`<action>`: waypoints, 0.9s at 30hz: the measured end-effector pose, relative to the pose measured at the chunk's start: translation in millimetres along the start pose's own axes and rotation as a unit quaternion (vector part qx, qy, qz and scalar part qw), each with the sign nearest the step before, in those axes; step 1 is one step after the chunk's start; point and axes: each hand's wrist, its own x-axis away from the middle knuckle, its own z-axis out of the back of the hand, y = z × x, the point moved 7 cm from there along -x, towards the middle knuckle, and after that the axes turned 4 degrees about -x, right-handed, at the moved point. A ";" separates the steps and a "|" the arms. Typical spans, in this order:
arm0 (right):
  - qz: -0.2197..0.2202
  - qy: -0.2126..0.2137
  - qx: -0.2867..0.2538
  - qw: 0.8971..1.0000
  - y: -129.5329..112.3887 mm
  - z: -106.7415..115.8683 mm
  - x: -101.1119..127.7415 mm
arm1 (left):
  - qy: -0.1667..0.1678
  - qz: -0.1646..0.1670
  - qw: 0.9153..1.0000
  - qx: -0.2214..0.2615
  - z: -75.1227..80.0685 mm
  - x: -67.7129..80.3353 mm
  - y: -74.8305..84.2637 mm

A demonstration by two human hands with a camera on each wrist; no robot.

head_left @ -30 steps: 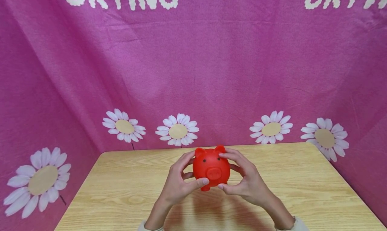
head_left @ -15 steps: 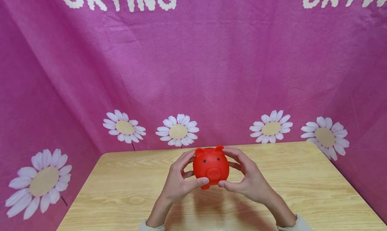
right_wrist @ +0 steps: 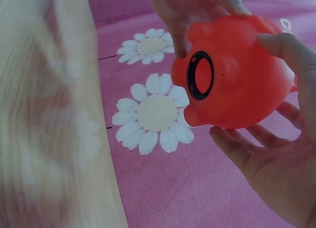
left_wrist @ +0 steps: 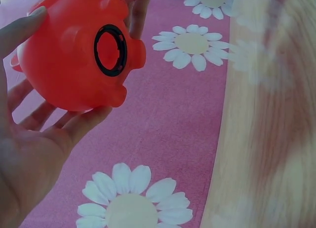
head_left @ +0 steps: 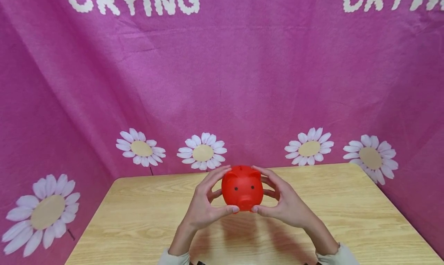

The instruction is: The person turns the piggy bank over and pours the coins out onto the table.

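Note:
A red piggy bank [head_left: 243, 192] is held up over the table in the head view, its snout and two dark eyes toward me. My left hand [head_left: 202, 205] grips its left side, thumb low by the snout and fingers reaching round to the back. On the other side my right hand [head_left: 289, 205] holds it in the same way, with a fingertip at the top beside the ear. A narrow slot shows on its crown. Both wrist views show the belly of the piggy bank [left_wrist: 64, 55], with short feet and a black ring [right_wrist: 200, 75] round an opening or plug.
Below lies a light wooden table [head_left: 138, 215], with the shadows of the hands and piggy bank on it. A pink cloth [head_left: 222, 84] with white daisies and lettering hangs behind the table and along both sides.
The piggy bank has tipped forward, so its snout points lower and the slot on its crown shows. My right fingers have moved from its face and ear toward the top.

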 end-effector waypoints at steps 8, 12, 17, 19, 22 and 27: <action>0.017 0.004 0.008 1.000 1.9 4.2 -4.8 | -0.006 -0.018 1.000 0.017 -1.0 -6.5 1.4; 0.030 0.011 0.002 0.999 3.6 4.4 -5.2 | 0.001 -0.003 1.000 0.005 -0.4 -6.4 -1.1; 0.010 0.032 -0.015 0.999 9.3 3.7 -5.4 | 0.016 0.034 0.999 -0.003 0.0 -5.1 -6.6; -0.010 0.043 -0.020 0.999 11.8 3.1 -5.6 | 0.018 0.040 0.999 0.012 -0.8 -5.4 -7.9; -0.036 0.060 -0.033 0.997 14.2 2.6 -5.6 | 0.015 0.043 0.998 0.039 -2.0 -5.2 -9.9; -0.072 0.084 -0.045 0.993 16.7 3.0 -5.1 | 0.009 0.057 0.997 0.047 -3.8 -5.2 -11.7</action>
